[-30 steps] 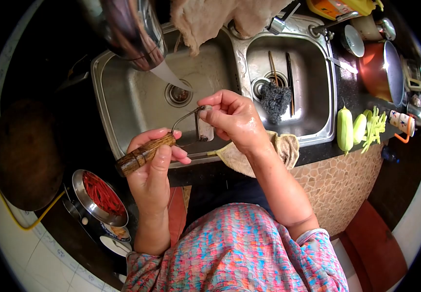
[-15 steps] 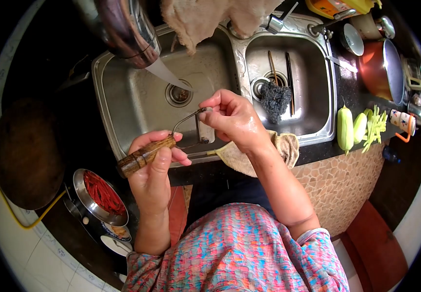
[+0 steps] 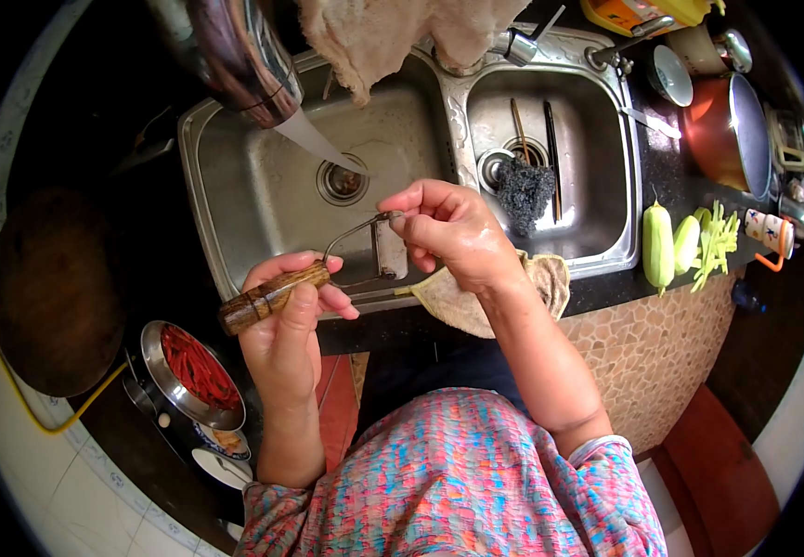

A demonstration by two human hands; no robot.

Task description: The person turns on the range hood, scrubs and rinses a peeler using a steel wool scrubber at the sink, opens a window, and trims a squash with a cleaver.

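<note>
A peeler with a brown wooden handle (image 3: pixel 272 297), a bent metal frame and a flat blade (image 3: pixel 391 251) is held over the front of the left sink basin. My left hand (image 3: pixel 291 320) is wrapped around the handle, thumb on top. The fingers of my right hand (image 3: pixel 444 232) pinch the far corner of the frame, where the blade joins it; wet skin shines on that hand. Water (image 3: pixel 323 144) runs from the tap (image 3: pixel 267 93) into the left basin (image 3: pixel 281 195), behind the peeler and apart from it.
In the right basin lie a dark mesh scrubber (image 3: pixel 525 193) and sticks. A cloth (image 3: pixel 462 302) hangs over the front edge. Squash (image 3: pixel 659 246), a pot (image 3: pixel 713 125) and a knife (image 3: pixel 651 122) stand at right. A bowl of red peppers (image 3: pixel 193 371) is at left.
My left hand and the peeler handle have shifted slightly left. The right hand's fingers have moved a little at the frame's corner, keeping their pinch.
</note>
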